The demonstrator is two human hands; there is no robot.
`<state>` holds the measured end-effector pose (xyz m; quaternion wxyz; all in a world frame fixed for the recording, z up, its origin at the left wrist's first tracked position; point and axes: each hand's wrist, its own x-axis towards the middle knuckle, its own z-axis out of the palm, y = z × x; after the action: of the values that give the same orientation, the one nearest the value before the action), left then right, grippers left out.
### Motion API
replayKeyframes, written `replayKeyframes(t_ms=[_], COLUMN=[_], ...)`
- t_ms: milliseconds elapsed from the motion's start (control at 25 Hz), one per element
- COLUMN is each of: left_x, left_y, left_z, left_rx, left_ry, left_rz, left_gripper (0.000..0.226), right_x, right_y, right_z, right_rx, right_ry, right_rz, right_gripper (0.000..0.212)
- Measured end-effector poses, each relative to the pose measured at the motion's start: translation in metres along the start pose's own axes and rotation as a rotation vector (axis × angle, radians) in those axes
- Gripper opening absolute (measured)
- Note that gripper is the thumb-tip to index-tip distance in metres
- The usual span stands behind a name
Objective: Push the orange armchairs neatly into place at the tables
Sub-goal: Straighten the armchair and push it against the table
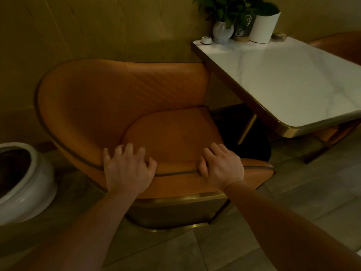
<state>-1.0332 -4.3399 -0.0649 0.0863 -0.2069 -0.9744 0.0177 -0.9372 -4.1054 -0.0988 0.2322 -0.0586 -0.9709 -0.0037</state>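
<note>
An orange armchair (109,98) with dark piping and a brass base band fills the middle of the view. Its open front faces right, toward a white marble table (293,79) with a brass rim. My left hand (127,169) grips the near arm's rim, fingers curled over the edge beside the seat cushion. My right hand (222,168) grips the same rim further right, near the arm's front end. The far arm of the armchair touches or nearly touches the table's left corner. Another orange armchair (340,45) shows behind the table at the far right.
A large white ceramic pot (37,178) stands on the floor at the left, close to the chair. Two potted plants (263,26), a small call bell (206,40) and a sign sit at the table's wall end. A panelled wall runs behind. Tiled floor lies in front.
</note>
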Motion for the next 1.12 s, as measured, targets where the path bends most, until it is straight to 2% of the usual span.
replayKeyframes(t_ms=[1120], left_x=[0.114], left_y=[0.025], left_z=[0.014], left_rx=[0.023], left_ry=[0.012], left_rz=[-0.07], left_gripper=[0.059], right_x=[0.109], right_y=[0.059], right_z=[0.051], right_rx=[0.08], right_ry=[0.02], right_rz=[-0.038], right_gripper=[0.025])
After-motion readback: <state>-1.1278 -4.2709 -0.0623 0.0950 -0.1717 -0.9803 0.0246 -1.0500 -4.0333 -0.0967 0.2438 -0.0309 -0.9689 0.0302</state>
